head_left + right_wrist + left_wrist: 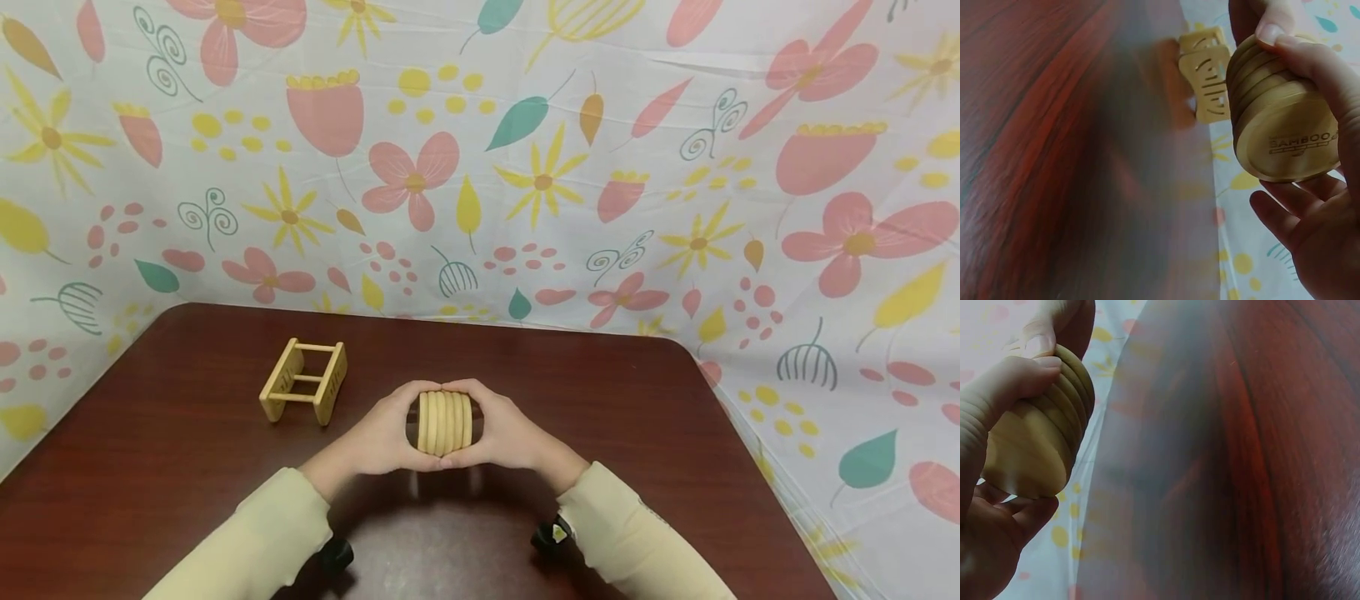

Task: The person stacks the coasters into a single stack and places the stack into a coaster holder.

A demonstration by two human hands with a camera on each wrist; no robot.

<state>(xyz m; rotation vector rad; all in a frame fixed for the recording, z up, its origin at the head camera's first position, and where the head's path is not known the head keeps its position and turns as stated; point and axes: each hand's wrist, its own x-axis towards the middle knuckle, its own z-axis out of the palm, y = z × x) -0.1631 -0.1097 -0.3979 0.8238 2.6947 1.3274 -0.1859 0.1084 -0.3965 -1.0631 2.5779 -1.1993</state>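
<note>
A stack of several round bamboo coasters [446,423] is held above the table between both hands, its discs standing on edge side by side. My left hand [378,435] grips the stack from the left and my right hand [512,433] from the right. The thumbs meet at the near edge, while the fingers reach round the far edge. In the left wrist view the end coaster [1029,450] has a plain face. Printed lettering reading "BAMBOO" marks the opposite end coaster [1288,140] in the right wrist view.
A small wooden rack [332,385] with slotted side panels and thin crossbars stands on the table to the left of the hands. The dark red-brown table [585,375] ends at the back against a flower-printed cloth [480,183].
</note>
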